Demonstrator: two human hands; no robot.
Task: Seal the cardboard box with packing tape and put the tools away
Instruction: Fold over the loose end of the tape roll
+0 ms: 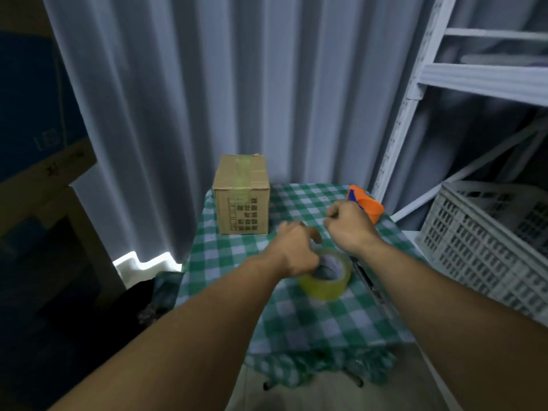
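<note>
A small cardboard box (241, 200) stands upright at the back left of the table, with a strip of yellowish tape running over its top and down its front. A roll of clear yellowish packing tape (327, 280) lies flat on the checked cloth in front of it. My left hand (296, 252) rests on the roll's upper left rim and grips it, motion-blurred. My right hand (348, 228) is a closed fist just beyond the roll, with nothing visible in it. An orange holder (369, 207) with a blue part stands right behind that fist.
The small table carries a green and white checked cloth (296, 327). A dark slim tool (364, 277) lies right of the roll. A white plastic crate (489, 250) and a white metal rack (415, 84) stand to the right. A grey curtain hangs behind, with large cartons (44, 161) on the left.
</note>
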